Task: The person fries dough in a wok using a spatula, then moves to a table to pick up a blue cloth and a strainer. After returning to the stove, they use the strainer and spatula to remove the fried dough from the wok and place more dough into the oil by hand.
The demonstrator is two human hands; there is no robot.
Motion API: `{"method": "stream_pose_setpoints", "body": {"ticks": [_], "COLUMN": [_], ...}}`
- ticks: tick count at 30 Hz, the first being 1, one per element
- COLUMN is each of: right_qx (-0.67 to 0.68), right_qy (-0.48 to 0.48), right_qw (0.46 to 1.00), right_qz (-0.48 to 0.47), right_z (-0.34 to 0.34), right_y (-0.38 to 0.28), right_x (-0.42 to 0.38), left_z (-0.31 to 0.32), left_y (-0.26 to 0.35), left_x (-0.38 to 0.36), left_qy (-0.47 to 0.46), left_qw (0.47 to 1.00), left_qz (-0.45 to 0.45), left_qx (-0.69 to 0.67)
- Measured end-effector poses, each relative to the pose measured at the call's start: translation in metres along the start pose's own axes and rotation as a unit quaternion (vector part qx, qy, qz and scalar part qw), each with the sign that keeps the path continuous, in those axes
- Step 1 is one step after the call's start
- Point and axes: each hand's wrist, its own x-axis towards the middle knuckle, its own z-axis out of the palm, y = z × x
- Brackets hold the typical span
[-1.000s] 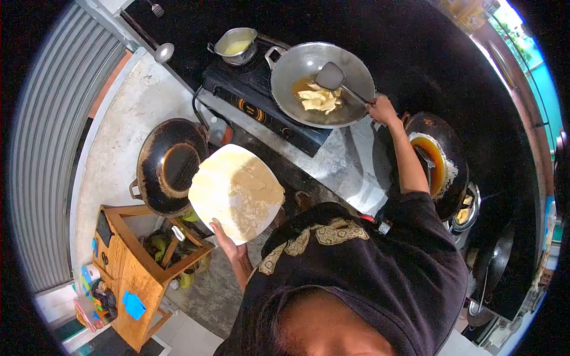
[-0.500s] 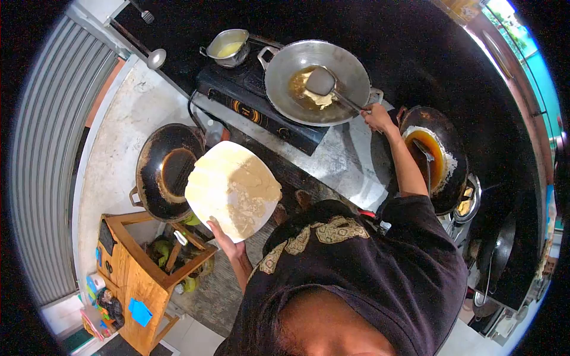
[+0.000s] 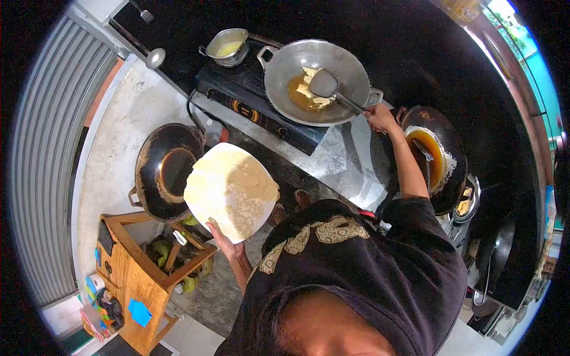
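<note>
My right hand [image 3: 381,118] is closed round the handle of a spatula [image 3: 324,83]. The spatula's broad blade rests over pale yellow pieces [image 3: 305,89] in a brown liquid inside a large silver wok [image 3: 350,65]. That wok sits on a black gas stove [image 3: 249,113]. My left hand [image 3: 227,242] grips the lower edge of a white squarish plate [image 3: 193,200], held off to the left in front of my body. A flat, cream-coloured layer [image 3: 228,172] covers most of the plate. My left fingers are partly hidden beneath it.
A small metal pot [image 3: 228,48] with yellow contents stands left of the silver wok. A dark wok [image 3: 148,151] is at left, above a wooden table [image 3: 119,267]. Another dark wok [image 3: 436,121] with orange-brown liquid and a ladle stands at right.
The spatula blade has shifted slightly right and down in the silver wok, and the pale pieces under it have spread and changed shape. The plate stays almost in place.
</note>
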Motion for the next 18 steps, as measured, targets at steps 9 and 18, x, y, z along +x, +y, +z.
{"method": "stream_pose_setpoints", "body": {"ticks": [9,18], "right_qx": [-0.208,-0.218], "right_qy": [0.119,0.182], "right_qw": [0.97,0.956], "right_qz": [-0.025,-0.065], "right_z": [-0.071,-0.03], "right_y": [0.008,0.037], "right_x": [-0.03,-0.011], "left_z": [-0.002,-0.01], "left_y": [0.004,-0.001], "left_x": [0.004,0.006], "left_qy": [-0.04,-0.046], "left_qw": [0.995,0.998], "left_qz": [-0.026,0.002], "left_qx": [-0.084,-0.051]}}
